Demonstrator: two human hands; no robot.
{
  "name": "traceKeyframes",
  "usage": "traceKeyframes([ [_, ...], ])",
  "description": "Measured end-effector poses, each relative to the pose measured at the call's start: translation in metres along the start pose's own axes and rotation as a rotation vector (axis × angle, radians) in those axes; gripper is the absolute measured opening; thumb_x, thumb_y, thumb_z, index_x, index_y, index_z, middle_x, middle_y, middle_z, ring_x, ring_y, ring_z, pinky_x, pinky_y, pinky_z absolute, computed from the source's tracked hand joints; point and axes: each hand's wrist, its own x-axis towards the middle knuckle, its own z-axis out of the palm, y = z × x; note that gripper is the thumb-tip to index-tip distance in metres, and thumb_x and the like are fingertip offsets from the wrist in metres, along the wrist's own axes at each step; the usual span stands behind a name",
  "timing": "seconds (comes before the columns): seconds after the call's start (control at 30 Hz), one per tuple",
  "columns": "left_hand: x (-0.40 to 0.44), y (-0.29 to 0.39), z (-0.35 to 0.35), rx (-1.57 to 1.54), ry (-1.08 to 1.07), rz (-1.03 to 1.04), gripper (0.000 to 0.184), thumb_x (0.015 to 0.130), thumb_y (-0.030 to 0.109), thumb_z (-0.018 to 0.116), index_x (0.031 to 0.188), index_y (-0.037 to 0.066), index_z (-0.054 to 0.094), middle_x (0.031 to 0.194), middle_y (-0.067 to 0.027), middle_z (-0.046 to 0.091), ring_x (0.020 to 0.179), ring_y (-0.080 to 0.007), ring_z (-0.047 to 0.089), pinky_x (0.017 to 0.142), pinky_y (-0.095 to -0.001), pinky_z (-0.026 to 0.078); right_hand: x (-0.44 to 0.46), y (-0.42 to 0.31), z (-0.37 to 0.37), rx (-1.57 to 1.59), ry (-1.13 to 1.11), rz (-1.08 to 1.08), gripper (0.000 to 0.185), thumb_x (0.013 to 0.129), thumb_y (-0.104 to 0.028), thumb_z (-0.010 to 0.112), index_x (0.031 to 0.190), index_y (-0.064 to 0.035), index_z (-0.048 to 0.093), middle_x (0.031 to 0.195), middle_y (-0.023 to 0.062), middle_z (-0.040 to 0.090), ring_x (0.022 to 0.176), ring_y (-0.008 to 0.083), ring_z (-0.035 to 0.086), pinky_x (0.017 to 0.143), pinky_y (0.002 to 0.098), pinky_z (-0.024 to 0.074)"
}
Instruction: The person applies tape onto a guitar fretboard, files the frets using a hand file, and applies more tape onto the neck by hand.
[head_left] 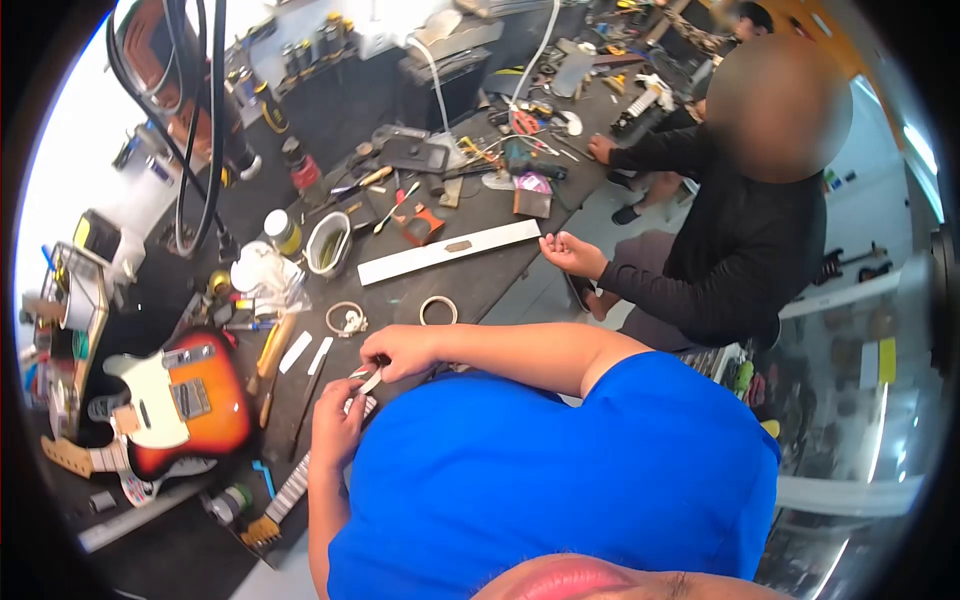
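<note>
My right hand (pixel 400 350) is closed, fingers curled down against a small pale strip (pixel 371 381). From the other side my left hand (pixel 338 418) pinches near the same strip; its exact kind is too small to make out. Just under both hands runs a guitar neck (pixel 293 487) with a light fretboard, its headstock (pixel 262 531) pointing to the lower left. The upper end of the neck is hidden by my hands and blue shirt. Close to my right hand lie a tape roll (pixel 438 311) and another tan ring (pixel 345 318) with something whitish on it.
A sunburst electric guitar (pixel 215 400) lies at the left. Beyond my hands are a long white bar (pixel 450 251), a plastic tub (pixel 328 243) and a jar (pixel 282 231). Cables (pixel 190 120) hang at upper left. A person in black (pixel 740 220) sits at right, one hand near the bar.
</note>
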Motion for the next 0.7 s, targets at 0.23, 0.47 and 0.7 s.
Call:
traceKeyframes([
  [0.23,0.014,-0.018,0.006,-0.29,-0.026,-0.191,0.022,0.105,0.0,0.066,0.126,-0.007,0.07,0.104,-0.0097,0.079,0.097,-0.0139,0.071,0.087,-0.0309,0.056,-0.047,0.094,-0.009,-0.207,0.58,0.315,0.042,0.09,-0.018,0.078,0.129,-0.0064,0.067,0.124,0.0173,0.07,0.102,0.0357,0.073,0.091,0.0448,0.0604],
  [0.47,-0.007,-0.022,-0.007,-0.236,-0.033,-0.232,0.024,0.104,0.001,0.069,0.127,-0.007,0.069,0.105,-0.0106,0.078,0.096,-0.0145,0.072,0.087,-0.031,0.057,-0.083,0.137,0.038,-0.653,0.387,0.584,0.039,0.091,-0.018,0.078,0.127,-0.0108,0.066,0.131,0.0237,0.061,0.118,0.042,0.066,0.103,0.049,0.0554],
  [0.7,-0.022,-0.037,0.002,-0.276,0.036,-0.256,0.023,0.104,0.003,0.071,0.124,-0.005,0.071,0.106,-0.0108,0.079,0.095,-0.0151,0.073,0.087,-0.0316,0.058,-0.076,0.127,0.021,-0.563,0.414,0.383,0.028,0.094,-0.007,0.068,0.122,-0.0083,0.071,0.133,0.0161,0.066,0.121,0.0418,0.067,0.104,0.0505,0.0554],
])
